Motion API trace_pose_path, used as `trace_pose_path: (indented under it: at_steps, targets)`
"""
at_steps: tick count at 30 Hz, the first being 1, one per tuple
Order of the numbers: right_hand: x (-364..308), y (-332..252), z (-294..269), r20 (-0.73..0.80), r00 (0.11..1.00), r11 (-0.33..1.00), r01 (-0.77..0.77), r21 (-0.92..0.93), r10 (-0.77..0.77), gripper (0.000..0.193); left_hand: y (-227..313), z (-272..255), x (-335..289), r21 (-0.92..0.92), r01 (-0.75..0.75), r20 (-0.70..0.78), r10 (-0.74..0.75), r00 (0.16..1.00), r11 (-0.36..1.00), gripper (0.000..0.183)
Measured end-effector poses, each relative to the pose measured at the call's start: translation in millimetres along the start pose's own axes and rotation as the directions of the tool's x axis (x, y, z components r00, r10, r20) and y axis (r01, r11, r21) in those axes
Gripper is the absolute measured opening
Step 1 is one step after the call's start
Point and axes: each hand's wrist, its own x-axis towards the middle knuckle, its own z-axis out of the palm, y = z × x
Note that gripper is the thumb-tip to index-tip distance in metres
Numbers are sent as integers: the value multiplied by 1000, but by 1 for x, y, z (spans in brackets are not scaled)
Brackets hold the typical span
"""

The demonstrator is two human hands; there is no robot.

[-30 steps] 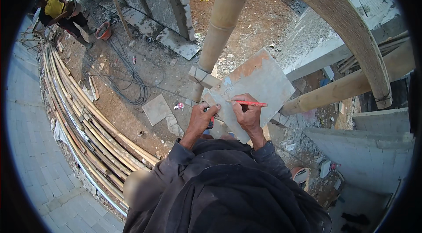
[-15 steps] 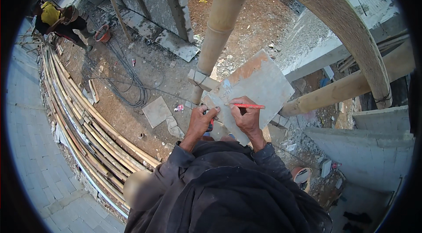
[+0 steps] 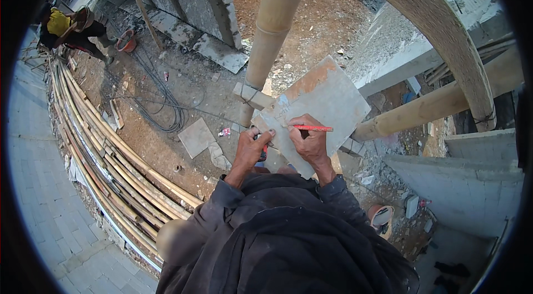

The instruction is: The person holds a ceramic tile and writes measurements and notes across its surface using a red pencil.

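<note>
Pencil question: how's the grip on it?

— Right hand has it pinched snug between thumb and fingers, red shaft poking out to the right. The other end is right at the tile; can't tell if it's actually touching.

— And the other one?

— Left hand is curled around some red-and-black tool, mostly hidden, so can't say what kind lol.

— Which tile, the greyish one?

— Yep, just right of center frame, turned like a diamond, orange-brown patch along its upper edge. Thick bamboo post near its left corner, with a block tied on.

— Further out?

— Bamboo poles piled down the left side, dark cable coiled upper left, then an orange bucket and a co-worker in yellow and black up in that corner.
</note>
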Motion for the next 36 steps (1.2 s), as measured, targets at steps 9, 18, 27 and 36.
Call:
trace_pose_path:
  at_steps: [9, 18, 27, 36]
  targets:
    - [1, 4, -5, 79, 997, 999, -5, 34, 3, 10, -5, -1, 2, 0, 2, -2, -2, 1000, 1000, 27]
    - [0, 4, 0, -35, 999, 999, 26, -23, -27, 9, -10, 0, 5, -35, -11, 1, 11, 1000, 999, 27]
    - [1, 4, 0, -54, 996, 996, 64, -54, -67, 10, -2, 1, 0, -8, -4, -2, 4, 1000, 1000, 31]
    - [2, 4, 1, -81, 995, 997, 44, -63, -49, 7, -2, 2, -1, 3, 0, -1, 0, 1000, 1000, 31]
